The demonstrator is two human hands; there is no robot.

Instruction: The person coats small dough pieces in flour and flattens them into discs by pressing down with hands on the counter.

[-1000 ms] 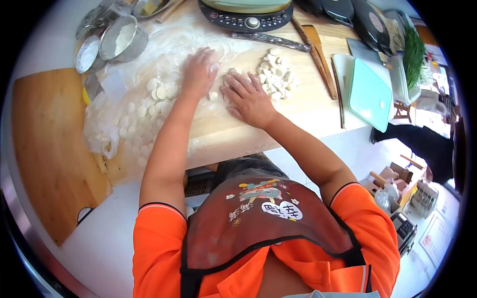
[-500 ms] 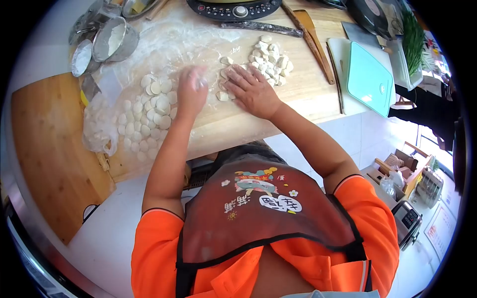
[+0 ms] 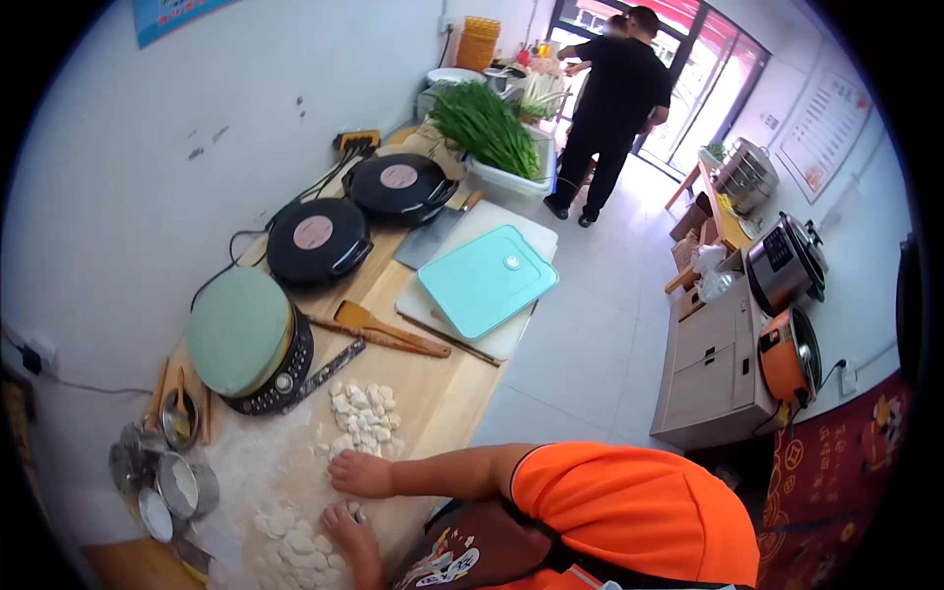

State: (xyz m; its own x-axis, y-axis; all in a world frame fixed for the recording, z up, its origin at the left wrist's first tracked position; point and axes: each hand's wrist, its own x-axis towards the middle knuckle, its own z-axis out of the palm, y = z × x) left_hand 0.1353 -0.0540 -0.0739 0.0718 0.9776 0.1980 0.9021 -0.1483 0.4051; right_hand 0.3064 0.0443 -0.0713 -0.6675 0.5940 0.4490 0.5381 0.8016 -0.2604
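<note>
My right hand [image 3: 362,474] lies palm down on the floured board [image 3: 231,447], its fingers stretched out at the near edge of a pile of small dough pieces [image 3: 364,413]. Whatever is under the palm is hidden. Just below it, my left hand [image 3: 352,526] rests with fingers extended, beside a spread of flattened dough discs [image 3: 290,541]. Small and partly turned away, the left fingers show nothing held that I can make out.
A dark rolling pin [image 3: 329,372], wooden spatula [image 3: 369,320] and teal board [image 3: 489,280] lie further along. A round cooker [image 3: 241,334] and two black pans [image 3: 317,241] line the wall. Metal bowls [image 3: 185,482] stand left. A person in black [image 3: 619,98] stands by the door.
The view has swung up and to the right, bringing the room and the person into sight. My left hand, blurred before, has come down onto the board near the right hand.
</note>
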